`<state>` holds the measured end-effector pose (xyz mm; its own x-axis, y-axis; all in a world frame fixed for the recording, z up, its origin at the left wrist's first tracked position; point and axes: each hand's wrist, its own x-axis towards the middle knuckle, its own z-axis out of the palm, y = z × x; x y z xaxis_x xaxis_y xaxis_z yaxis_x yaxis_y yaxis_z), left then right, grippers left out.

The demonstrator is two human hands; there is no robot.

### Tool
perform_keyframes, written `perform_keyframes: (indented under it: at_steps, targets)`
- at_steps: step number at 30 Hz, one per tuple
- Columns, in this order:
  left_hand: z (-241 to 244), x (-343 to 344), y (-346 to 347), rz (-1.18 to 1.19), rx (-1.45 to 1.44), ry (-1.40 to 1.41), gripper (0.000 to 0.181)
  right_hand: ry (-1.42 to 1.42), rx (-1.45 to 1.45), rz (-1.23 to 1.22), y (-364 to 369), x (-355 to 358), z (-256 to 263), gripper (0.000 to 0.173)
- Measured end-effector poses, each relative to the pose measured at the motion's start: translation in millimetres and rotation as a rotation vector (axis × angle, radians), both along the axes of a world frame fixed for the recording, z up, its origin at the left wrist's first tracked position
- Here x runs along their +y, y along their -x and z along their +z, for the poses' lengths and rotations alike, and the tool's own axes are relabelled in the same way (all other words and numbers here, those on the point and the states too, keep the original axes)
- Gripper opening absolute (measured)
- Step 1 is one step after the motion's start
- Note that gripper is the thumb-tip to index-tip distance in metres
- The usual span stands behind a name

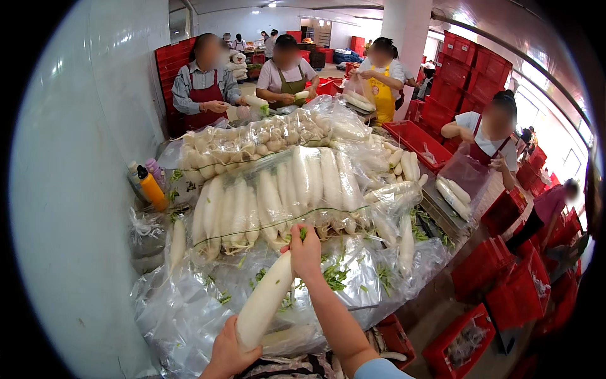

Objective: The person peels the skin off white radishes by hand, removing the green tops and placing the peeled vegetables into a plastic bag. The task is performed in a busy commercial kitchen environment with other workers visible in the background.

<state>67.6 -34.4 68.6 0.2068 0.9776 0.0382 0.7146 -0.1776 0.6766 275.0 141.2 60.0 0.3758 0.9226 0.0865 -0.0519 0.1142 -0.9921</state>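
A large white daikon radish [266, 299] slants up and away in front of me. My left hand [232, 347] is wrapped around its near, thick end. At the far end, my right hand [303, 251] grips the leafy top, and a bit of green shows above the fingers. Beneath the radish, clear plastic sheeting [189, 303] covers the table, with cut green leaves [335, 277] scattered over it. Just beyond my hands lies a row of daikon radishes [279, 194] in a big transparent bag with a green line along it.
Rounder white radishes [255, 137] in clear plastic lie farther back. An orange bottle [152, 188] stands at the left by the wall [61, 189]. Several people in aprons work around the table's far side. Red crates [478, 327] crowd the floor at right.
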Motion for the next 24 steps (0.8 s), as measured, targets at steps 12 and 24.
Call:
perform_keyframes:
  at_steps: [12,24]
  targets:
    - [0.5,3.0,15.6,-0.165,-1.714,1.265,0.081,-0.056,1.515,0.285,-15.4,24.6,-9.7,0.019]
    - [3.4,3.1,30.7,-0.203,-1.497,0.982,0.081,0.412,-0.984,0.304,-30.4,0.7,-107.1,0.051]
